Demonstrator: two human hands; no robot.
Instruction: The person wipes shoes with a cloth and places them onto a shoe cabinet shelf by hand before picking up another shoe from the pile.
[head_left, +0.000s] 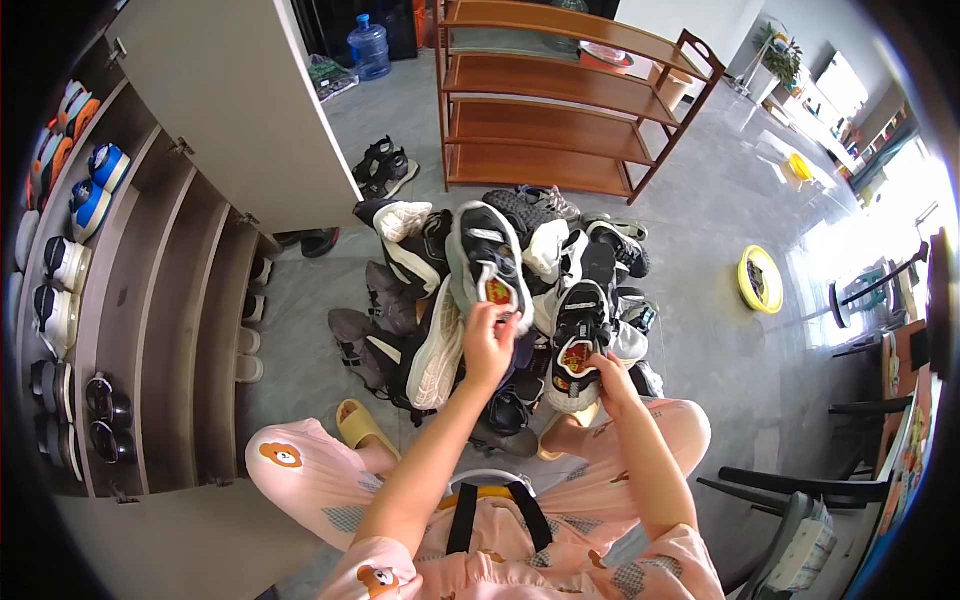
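My left hand (492, 345) is closed on the heel of a black and white sneaker (487, 238), whose toe points away from me and whose insole shows red and yellow. To its right, my right hand (615, 382) grips the heel opening of a similar black and white sneaker (580, 325) with a red insole. Both are held over a heap of shoes on the floor. Beside my left hand in the heap lies a shoe with its pale sole (437, 345) showing. Dark grey shoes (360, 340) lie at the left of the heap, black ones (508, 400) nearer me.
An open shoe cabinet (165, 330) with several pairs stands at left, its door (240, 110) swung out. A brown wooden rack (550, 115) stands beyond the heap. Black sandals (385, 168) sit by the door. A yellow basin (743, 283) and a dark chair (800, 490) are at right.
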